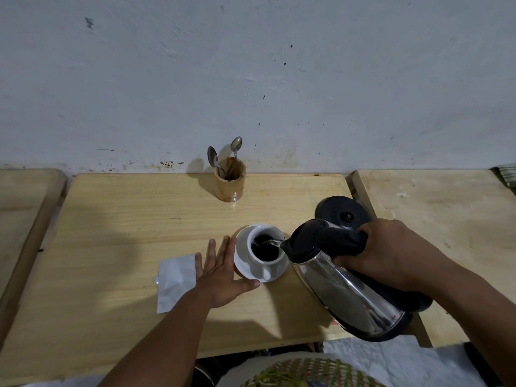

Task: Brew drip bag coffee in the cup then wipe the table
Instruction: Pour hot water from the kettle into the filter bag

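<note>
right hand (pixel 391 252) grips tilted kettle (pixel 343 277); spout over cup (pixel 265 248)

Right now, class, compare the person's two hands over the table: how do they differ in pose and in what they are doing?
The right hand is closed around the black handle of the kettle, tilting it so water runs into the cup; the left hand holds nothing. The right hand's fingers are curled; the left hand's are spread flat, palm down, beside the saucer. The left hand partly covers a white packet; the right hand is clear of it. Both are bare.
</note>
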